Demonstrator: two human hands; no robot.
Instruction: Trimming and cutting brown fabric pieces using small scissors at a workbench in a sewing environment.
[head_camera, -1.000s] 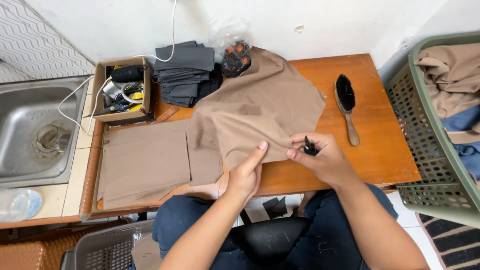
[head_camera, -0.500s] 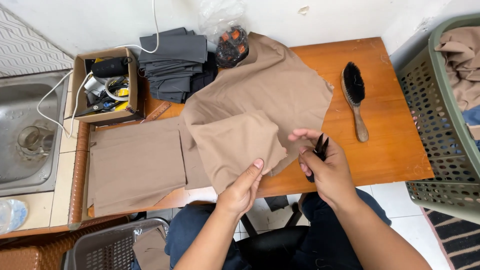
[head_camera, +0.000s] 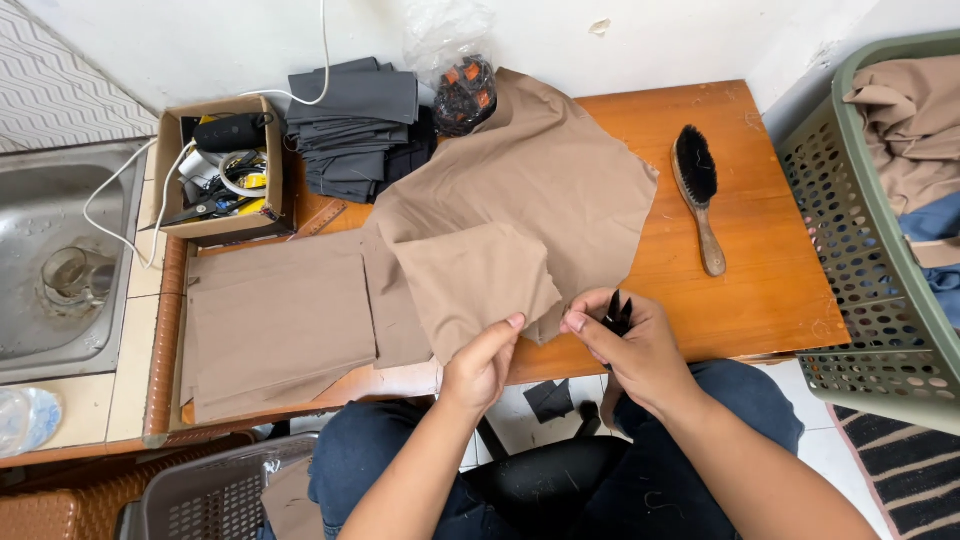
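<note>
Head view: left hand pinching tan cloth edge near brush; right hand closed on black snips. Trimming step, apparently; next cut needs edge taut.

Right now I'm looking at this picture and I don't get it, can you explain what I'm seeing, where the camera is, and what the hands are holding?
There is no machine here. A person sits at a wooden table, and the one camera is worn on their head, looking down at their own two bare hands.

The left hand pinches the near edge of a tan cloth, a folded piece lying on a larger tan sheet. The right hand touches that edge too and grips a small black tool; what kind is too small to tell.

On the table also lie a flat tan stack, a pile of grey cloth, a cardboard box of odds and ends, and a brush. A sink sits to the left, and a green basket of cloth to the right.
</note>
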